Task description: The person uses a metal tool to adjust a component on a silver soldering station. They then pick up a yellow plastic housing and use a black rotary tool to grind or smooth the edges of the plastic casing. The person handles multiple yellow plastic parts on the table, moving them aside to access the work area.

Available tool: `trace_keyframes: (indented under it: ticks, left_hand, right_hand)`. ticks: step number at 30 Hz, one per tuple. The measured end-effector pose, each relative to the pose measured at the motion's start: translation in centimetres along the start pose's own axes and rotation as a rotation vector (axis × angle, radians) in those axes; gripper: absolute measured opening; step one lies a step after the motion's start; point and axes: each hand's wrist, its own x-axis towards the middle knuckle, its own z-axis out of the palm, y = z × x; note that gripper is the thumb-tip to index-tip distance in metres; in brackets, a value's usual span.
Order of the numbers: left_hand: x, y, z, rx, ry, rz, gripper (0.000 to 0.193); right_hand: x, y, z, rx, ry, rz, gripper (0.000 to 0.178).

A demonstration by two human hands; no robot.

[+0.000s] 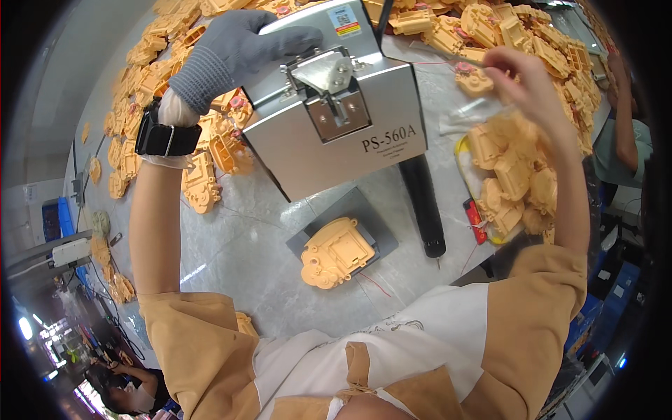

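My left hand (245, 45), in a grey knit glove, lies with its fingers stretched over the top of a silver screw feeder (329, 133) with a metal latch. My right hand (514, 84), bare and slightly blurred, is at the upper right with fingers pinched together. A thin dark thing runs from its fingertips, too unclear to name. Just below them is an orange-yellow plastic part (473, 80) with a red piece on it. Nearer me, an orange-yellow plastic housing (337, 253) rests on a dark grey square plate (383, 234), a red wire beside it.
A black electric screwdriver (423, 210) points down beside the feeder. To its right, a yellow-rimmed tray (460, 150) holds several housings, with a red tool (474, 221) at its edge. Heaped housings (143, 77) line the table's far and left sides. Other people (623, 150) are at the edges.
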Motion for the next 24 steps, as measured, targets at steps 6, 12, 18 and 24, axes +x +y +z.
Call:
trace_keyframes:
  ticks: [6,12,18,24]
  left_hand:
    - [0.3,-1.6,0.3,-0.085,0.046,0.051,0.051]
    - [0.6,-1.3,0.0,-0.037,-0.026,0.012,0.076]
    - [-0.4,1.3,-0.8,-0.001,-0.028,-0.034,0.054]
    - [-0.6,1.1,-0.5,0.009,0.058,0.012,0.06]
  right_hand:
    - [-2.7,-2.6,0.2,1.413,0.227,0.044,0.02]
    - [-1.3,-10.4,1.1,1.179,0.12,-0.31,0.016]
    - [1.3,-14.1,2.7,0.498,0.296,-0.698,0.018]
    - [2.3,-14.0,1.9,0.433,0.347,-0.787,0.021]
